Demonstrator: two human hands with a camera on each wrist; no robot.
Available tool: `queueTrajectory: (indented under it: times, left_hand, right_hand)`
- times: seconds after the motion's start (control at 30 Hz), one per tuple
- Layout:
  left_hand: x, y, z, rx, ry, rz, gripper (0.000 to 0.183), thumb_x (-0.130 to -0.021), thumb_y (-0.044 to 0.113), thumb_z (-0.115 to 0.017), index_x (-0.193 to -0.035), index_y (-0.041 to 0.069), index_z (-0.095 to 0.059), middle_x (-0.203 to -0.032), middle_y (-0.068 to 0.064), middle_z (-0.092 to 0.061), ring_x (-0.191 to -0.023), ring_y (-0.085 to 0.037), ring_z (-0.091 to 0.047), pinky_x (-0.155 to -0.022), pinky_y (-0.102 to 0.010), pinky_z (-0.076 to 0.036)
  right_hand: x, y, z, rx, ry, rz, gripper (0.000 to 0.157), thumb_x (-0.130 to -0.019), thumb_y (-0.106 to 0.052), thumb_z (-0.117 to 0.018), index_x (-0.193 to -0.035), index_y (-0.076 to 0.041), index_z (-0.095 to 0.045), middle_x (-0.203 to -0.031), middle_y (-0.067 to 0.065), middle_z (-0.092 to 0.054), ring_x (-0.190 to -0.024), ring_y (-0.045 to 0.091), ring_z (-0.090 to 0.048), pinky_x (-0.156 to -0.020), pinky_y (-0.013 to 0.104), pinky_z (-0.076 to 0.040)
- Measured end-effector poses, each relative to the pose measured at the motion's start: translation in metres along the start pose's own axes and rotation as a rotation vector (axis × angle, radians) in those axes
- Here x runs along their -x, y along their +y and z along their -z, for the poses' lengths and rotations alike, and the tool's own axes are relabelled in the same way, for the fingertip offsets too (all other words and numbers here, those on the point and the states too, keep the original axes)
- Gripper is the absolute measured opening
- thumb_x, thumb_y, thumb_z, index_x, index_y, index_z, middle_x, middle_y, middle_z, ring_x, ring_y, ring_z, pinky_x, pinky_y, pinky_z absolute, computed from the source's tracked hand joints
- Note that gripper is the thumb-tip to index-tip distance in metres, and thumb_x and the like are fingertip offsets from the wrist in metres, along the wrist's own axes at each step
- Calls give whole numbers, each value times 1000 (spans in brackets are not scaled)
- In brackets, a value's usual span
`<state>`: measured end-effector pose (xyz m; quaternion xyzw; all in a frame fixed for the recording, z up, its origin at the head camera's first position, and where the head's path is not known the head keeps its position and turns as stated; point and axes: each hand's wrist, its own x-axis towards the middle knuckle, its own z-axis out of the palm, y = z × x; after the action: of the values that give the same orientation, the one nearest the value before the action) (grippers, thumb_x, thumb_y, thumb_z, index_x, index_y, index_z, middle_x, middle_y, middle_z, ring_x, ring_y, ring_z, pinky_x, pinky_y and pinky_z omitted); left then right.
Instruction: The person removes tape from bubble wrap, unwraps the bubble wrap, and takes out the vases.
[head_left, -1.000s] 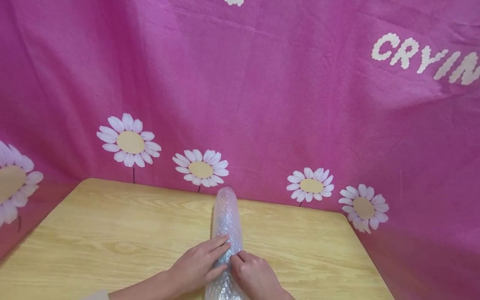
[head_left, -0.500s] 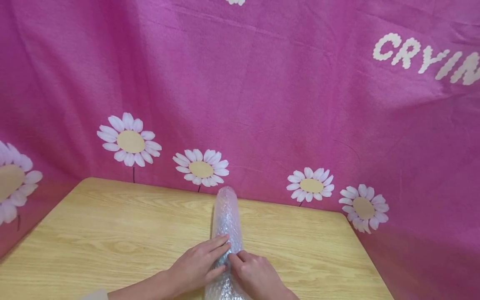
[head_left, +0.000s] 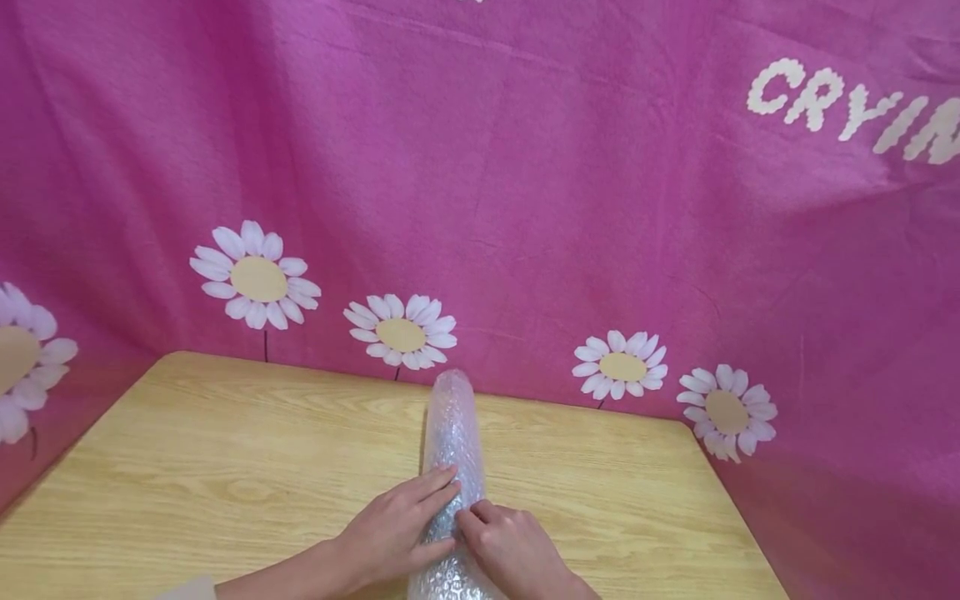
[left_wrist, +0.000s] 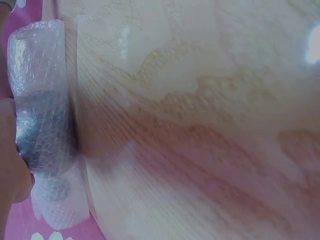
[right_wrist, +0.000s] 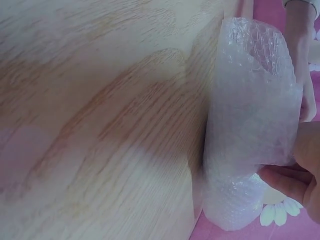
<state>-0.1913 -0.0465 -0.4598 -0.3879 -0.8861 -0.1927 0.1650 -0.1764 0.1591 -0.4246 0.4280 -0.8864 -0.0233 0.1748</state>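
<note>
A long roll of bubble wrap (head_left: 455, 425) lies lengthwise on the wooden table, its far end near the table's back edge. Through the plastic in the left wrist view shows a dark cylindrical shape (left_wrist: 44, 132); its kind is obscured by the wrap. My left hand (head_left: 390, 527) rests on the roll from the left, its fingers fairly straight across the top. From the right, my right hand (head_left: 517, 550) pinches the loose edge of the wrap. In the right wrist view, its curled fingers (right_wrist: 285, 182) sit right at that edge.
The light wood table (head_left: 247, 475) reaches out on both sides of the roll. A pink cloth (head_left: 525, 208) printed with white daisies and lettering hangs behind and at the sides of the table.
The head view has tilted very slightly. Both hands stay in nearly the same place on the roll; the right fingertips have shifted a little to the left.
</note>
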Motion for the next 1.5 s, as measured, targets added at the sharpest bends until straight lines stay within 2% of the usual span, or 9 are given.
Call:
queueTrajectory:
  times: [0.2,0.3,0.57,0.8,1.17,1.5]
  left_hand:
    - [1,-2,-1,-23,73,-39,64,-91,48,-69,-132,0,-62,-142,-16,-55,-130,-29,-53,-100,-39,-49]
    - [1,-2,-1,-21,76,-40,65,-91,49,-68,-132,0,-62,-142,-16,-54,-130,-29,-52,-101,-39,-48]
    - [0,-2,-1,2,44,-26,65,-91,48,-69,-133,-1,-61,-143,-16,-53,-131,-29,-51,-102,-40,-48]
    - [-1,-2,0,-5,42,-34,66,-91,49,-69,-133,0,-61,-143,-16,-53,-132,-28,-51,-102,-39,-47]
    - [-2,-2,0,-39,81,-78,64,-93,48,-67,-132,-2,-61,-141,-18,-55,-129,-30,-53,-100,-40,-49]
    - [-4,0,1,3,-6,-21,67,-93,51,-65,-137,0,-59,-147,-16,-50,-135,-28,-47,-104,-40,-46]
  right_hand:
    - [3,7,-10,-40,226,15,20,-76,-8,-83,-87,-10,-67,-80,-1,-68,-66,11,-67,-57,20,-55]
    - [5,10,-14,-86,282,-5,21,-73,-4,-80,-87,-9,-65,-78,-2,-66,-64,11,-65,-56,19,-54]
    - [8,16,-12,-156,301,-110,23,-72,-1,-79,-82,-13,-61,-71,-7,-58,-59,4,-54,-51,15,-47]
    - [4,19,-5,-140,256,-243,25,-77,-13,-82,-74,-16,-57,-65,-10,-50,-53,2,-45,-46,19,-41]
    - [-8,26,-4,-53,187,-285,33,-81,-29,-81,-66,-17,-54,-56,-9,-45,-44,5,-39,-39,22,-33]
    - [-13,31,-7,-53,204,-319,27,-80,-20,-81,-68,-17,-57,-60,-8,-51,-45,7,-45,-39,24,-38]
